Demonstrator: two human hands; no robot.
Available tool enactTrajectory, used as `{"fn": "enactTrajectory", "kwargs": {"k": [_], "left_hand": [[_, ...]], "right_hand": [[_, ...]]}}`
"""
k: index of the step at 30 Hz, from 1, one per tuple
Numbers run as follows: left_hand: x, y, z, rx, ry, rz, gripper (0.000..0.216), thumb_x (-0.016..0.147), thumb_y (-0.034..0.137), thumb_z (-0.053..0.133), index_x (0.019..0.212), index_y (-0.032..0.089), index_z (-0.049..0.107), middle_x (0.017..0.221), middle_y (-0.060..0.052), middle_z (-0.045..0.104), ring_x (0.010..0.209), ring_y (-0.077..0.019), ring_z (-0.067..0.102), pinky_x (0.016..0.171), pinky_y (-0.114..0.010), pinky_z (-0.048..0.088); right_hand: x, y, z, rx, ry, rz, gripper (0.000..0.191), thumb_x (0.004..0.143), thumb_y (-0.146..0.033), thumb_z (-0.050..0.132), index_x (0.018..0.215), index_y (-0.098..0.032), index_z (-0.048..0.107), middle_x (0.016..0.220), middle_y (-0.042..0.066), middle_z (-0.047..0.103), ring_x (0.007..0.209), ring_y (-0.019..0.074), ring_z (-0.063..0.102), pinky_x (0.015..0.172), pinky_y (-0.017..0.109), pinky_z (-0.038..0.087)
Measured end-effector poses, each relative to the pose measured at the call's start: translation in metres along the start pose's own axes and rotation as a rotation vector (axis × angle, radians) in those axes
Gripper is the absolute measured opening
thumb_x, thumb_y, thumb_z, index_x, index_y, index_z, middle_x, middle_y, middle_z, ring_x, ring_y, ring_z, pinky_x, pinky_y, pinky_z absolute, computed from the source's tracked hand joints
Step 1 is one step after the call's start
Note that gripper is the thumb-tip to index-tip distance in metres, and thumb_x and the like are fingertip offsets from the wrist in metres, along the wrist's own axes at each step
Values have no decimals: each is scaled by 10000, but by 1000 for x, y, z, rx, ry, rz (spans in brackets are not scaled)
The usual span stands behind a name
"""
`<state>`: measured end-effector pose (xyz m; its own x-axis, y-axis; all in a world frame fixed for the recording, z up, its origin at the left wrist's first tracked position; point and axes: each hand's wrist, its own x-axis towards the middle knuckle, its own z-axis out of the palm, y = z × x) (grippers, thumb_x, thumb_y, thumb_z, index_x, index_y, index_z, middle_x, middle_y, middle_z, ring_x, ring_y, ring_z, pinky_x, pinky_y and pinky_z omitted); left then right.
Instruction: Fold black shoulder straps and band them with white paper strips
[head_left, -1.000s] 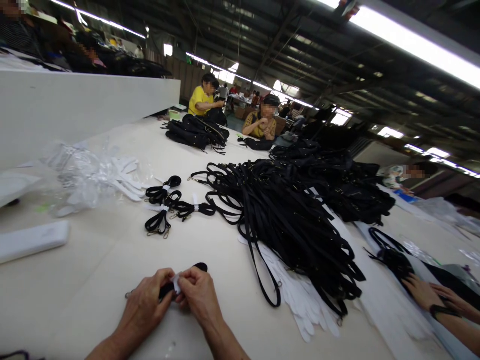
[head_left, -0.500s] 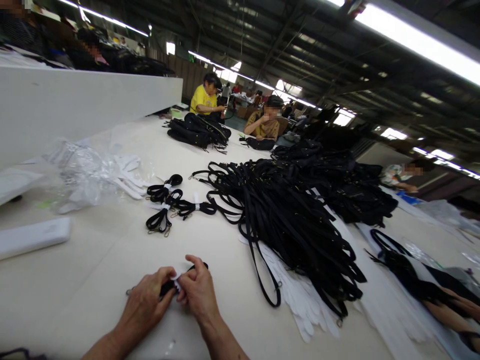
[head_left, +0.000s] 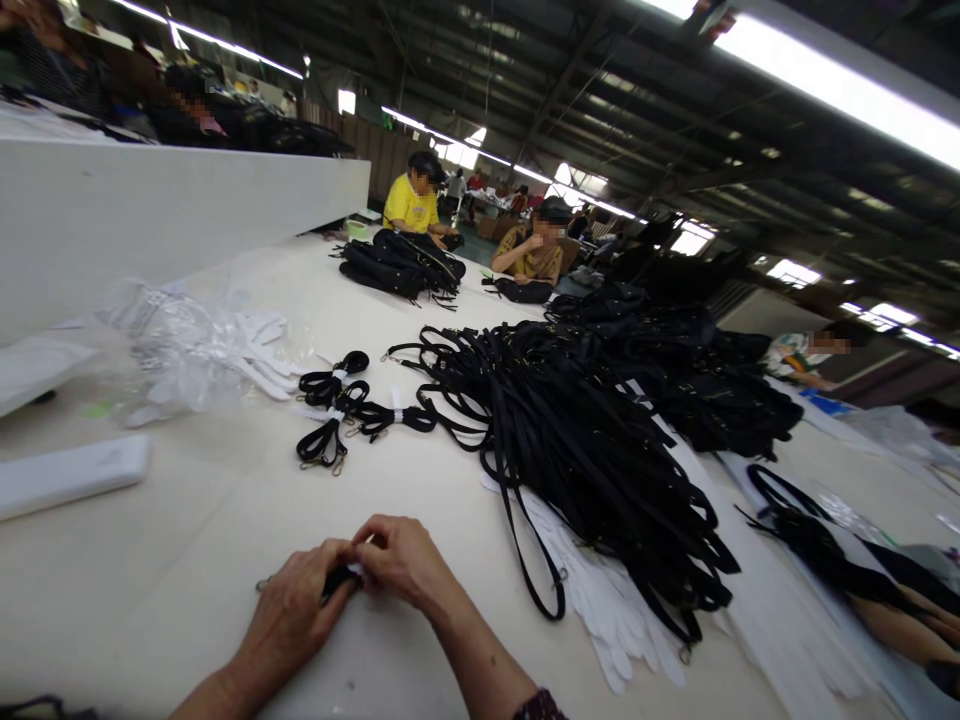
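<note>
Over the near part of the table, my left hand [head_left: 300,598] is closed round a folded black strap [head_left: 337,579], most of it hidden under the fingers. A metal clip [head_left: 262,583] pokes out past that hand's left side. My right hand [head_left: 397,560] pinches a small white paper band [head_left: 355,568] wrapped about the strap, its fingertips touching those of the left. Beyond the hands lie several bundled black straps [head_left: 321,440], tied with white bands and fitted with metal clips.
A big heap of loose black straps [head_left: 570,450] covers the table's right half, with white strips [head_left: 600,610] under it. Crumpled clear plastic [head_left: 180,340] and a white box-like object [head_left: 75,475] lie left. Black bags [head_left: 405,265] and co-workers are farther back; another person's arm [head_left: 900,625] is at right.
My right hand has turned and come in over the white band, its raised finger now bent down to it. My left hand keeps its hold on the strap.
</note>
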<state>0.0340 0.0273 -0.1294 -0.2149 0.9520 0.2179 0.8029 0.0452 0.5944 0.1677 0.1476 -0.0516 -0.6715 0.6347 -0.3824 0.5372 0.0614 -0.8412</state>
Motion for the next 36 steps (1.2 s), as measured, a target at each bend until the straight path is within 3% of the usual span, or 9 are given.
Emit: {"fn": "enactTrajectory", "kwargs": {"k": [4, 10, 16, 22, 31, 36], "left_hand": [[-1, -1, 1, 9, 5, -24, 222, 890, 269, 532, 1110, 286, 511, 965, -14, 705, 868, -237, 666, 758, -369, 523], [0, 0, 0, -40, -14, -62, 214, 893, 286, 529, 1106, 286, 505, 1007, -13, 712, 893, -231, 675, 786, -377, 527], [2, 0, 1, -92, -46, -100, 249, 892, 307, 550, 1133, 287, 487, 1060, -22, 720, 931, -242, 678, 821, -410, 524], [7, 6, -6, -98, -56, -95, 220, 874, 256, 553, 1090, 301, 554, 1021, 9, 733, 894, -220, 680, 801, -372, 523], [16, 4, -10, -92, -118, -23, 272, 882, 244, 521, 1104, 320, 659, 1073, 5, 744, 971, -222, 683, 873, -387, 529], [18, 6, -12, -83, -125, -21, 257, 884, 264, 530, 1093, 321, 669, 1052, 5, 749, 949, -224, 692, 851, -387, 544]], "right_hand": [[-8, -5, -3, -331, 118, -151, 156, 799, -235, 598, 862, -290, 729, 666, -43, 705, 628, 138, 625, 608, 225, 413], [-12, -5, 8, -776, 215, -227, 161, 876, -239, 511, 951, -264, 651, 896, 6, 722, 746, 170, 639, 617, 254, 389], [-11, 2, 12, -950, 286, -426, 108, 820, -212, 548, 923, -214, 579, 944, 37, 662, 816, 191, 598, 606, 259, 404], [-22, 15, 3, -778, 396, -642, 116, 798, -130, 500, 855, -199, 573, 833, 36, 650, 742, 150, 587, 661, 239, 426], [-29, 24, 10, -97, 378, -379, 149, 877, -196, 502, 915, -222, 644, 832, 18, 704, 681, 133, 639, 696, 240, 502], [-39, 14, -13, -204, 388, -510, 240, 883, -137, 496, 1004, -235, 678, 960, 31, 709, 903, 152, 658, 842, 249, 504]]}}
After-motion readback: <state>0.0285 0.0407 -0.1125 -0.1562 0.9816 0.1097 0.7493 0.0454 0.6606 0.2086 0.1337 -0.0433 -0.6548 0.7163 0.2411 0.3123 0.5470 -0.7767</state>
